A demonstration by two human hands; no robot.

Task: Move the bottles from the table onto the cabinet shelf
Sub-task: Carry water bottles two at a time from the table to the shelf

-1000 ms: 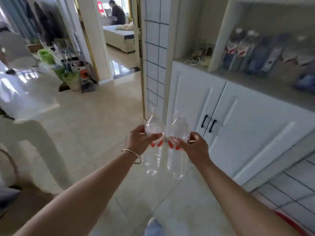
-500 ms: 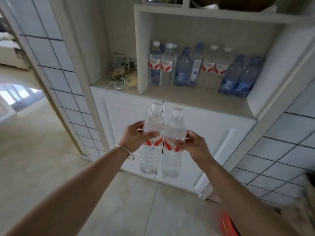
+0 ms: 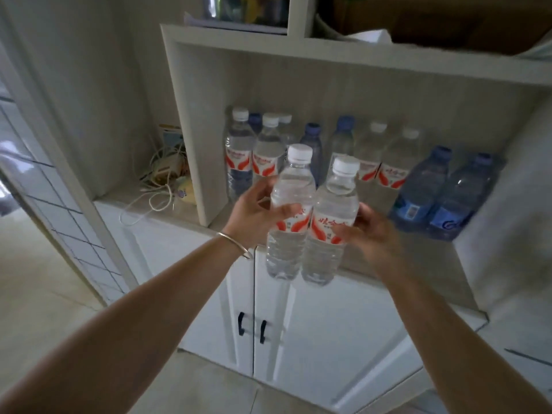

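In the middle of the frame the left hand (image 3: 254,215) is gripping a clear bottle (image 3: 288,218) with a white cap and a red-and-white label, fingers curled round its back and thumb crossing the label. Just beside it, touching along their sides, a second matching bottle (image 3: 330,225) is being held by the right hand (image 3: 369,231), whose fingers are wrapping round its right side at label height. Both bottles are standing upright in the air, in front of the cabinet shelf (image 3: 397,258) and above the white cabinet doors (image 3: 298,324) with their two dark handles at lower centre. A thin bangle (image 3: 236,243) is sitting on the left wrist. On the shelf, behind the held pair, a row of bottles (image 3: 254,150) is standing against the back: white-capped ones with red labels to the left and centre, blue-capped ones among them, and two blue-tinted bottles (image 3: 442,198) at the right. At the left of the frame, outside the shelf's side panel, a tangle of white cables (image 3: 158,186) is lying on the cabinet top.
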